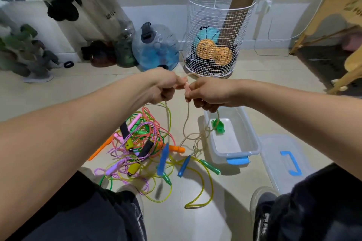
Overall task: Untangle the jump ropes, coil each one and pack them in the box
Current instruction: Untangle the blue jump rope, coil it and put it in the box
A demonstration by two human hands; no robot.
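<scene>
My left hand point(163, 86) and my right hand point(203, 92) are raised side by side, both pinching one beige braided jump rope point(187, 121). Its strands hang down to the floor, with a blue handle point(163, 159) dangling from the left strand. Another blue handle point(184, 165) lies on the floor. A tangled pile of jump ropes point(137, 143), pink, orange, green, yellow and purple, lies below my left hand. The clear plastic box point(252, 139) stands to the right on the floor with a green coiled rope point(217, 126) inside.
The box's clear lid point(282, 160) with a blue handle lies right of the box. A white wire basket point(217, 35) holding orange balls stands behind my hands, a water jug point(155, 47) to its left. My knees and shoes fill the bottom edge.
</scene>
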